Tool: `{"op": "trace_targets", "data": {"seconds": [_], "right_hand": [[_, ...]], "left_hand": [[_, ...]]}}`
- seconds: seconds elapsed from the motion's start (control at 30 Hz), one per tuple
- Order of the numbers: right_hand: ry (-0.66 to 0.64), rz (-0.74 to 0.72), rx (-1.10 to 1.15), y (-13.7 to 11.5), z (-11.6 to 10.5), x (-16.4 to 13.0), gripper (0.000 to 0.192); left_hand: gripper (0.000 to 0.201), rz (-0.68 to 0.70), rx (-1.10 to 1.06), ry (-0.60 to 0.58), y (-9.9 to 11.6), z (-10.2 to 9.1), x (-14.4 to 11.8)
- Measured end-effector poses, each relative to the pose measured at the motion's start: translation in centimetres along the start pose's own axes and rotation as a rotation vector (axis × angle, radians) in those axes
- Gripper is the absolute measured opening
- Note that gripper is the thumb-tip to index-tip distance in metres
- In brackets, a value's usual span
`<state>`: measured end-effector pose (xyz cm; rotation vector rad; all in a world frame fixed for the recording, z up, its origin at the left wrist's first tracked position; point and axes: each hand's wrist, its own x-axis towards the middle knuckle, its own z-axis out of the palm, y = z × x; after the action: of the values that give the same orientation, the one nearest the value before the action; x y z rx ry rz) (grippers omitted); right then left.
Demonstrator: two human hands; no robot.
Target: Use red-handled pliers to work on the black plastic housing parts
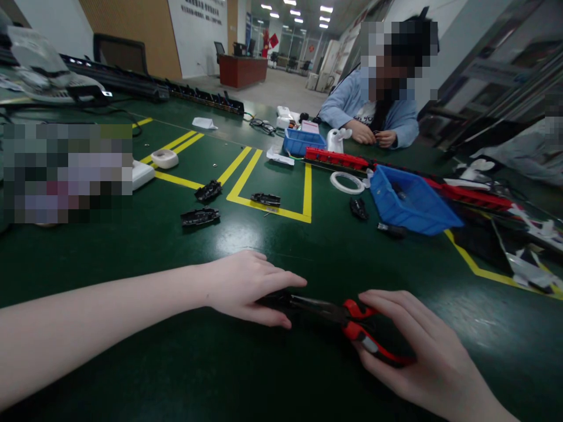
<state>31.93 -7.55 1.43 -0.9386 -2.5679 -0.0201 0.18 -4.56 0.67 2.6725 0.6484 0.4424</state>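
At the near edge of the green desk (132,281), both hands are on a pair of red-handled pliers (347,325) lying flat on the surface. The right hand (422,351) curls around the red handles, fingers wrapped over the upper grip with the lower one showing beneath the palm. The left hand (246,287) lies palm down over the dark jaw end, its fingers closed lightly on something black there; whether that is only the plier nose or a small part held in it cannot be told, since the hand covers it.

Judged from how things lie, the work looks to be in its early or middle stretch. Three black plastic parts (201,217) lie loose toward the middle of the desk, by the yellow tape lines (246,170), well apart from the hands, and another black piece (358,208) lies just beside the blue bin (411,202) on the right side. None of these shows any sign of being gathered or sorted into a finished group, so much seems left to handle.

At the far edge another person in a pale blue top (352,102) works with both hands close together, next to a smaller blue bin (301,140) and a long red strip (336,158).
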Motion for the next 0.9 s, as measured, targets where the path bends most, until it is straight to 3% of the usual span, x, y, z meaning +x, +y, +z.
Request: {"op": "trace_targets", "data": {"seconds": [0.13, 0.9], "right_hand": [[-0.013, 0.005, -0.019, 0.10, -0.03, -0.21, 0.049], [-0.035, -0.001, -0.034, -0.54, 0.29, -0.15, 0.044]], "left_hand": [[0.035, 0.005, -0.048, -0.005, -0.23, 0.03, 0.02], [0.042, 0.008, -0.071, -0.018, -0.35, 0.15, -0.01]]}}
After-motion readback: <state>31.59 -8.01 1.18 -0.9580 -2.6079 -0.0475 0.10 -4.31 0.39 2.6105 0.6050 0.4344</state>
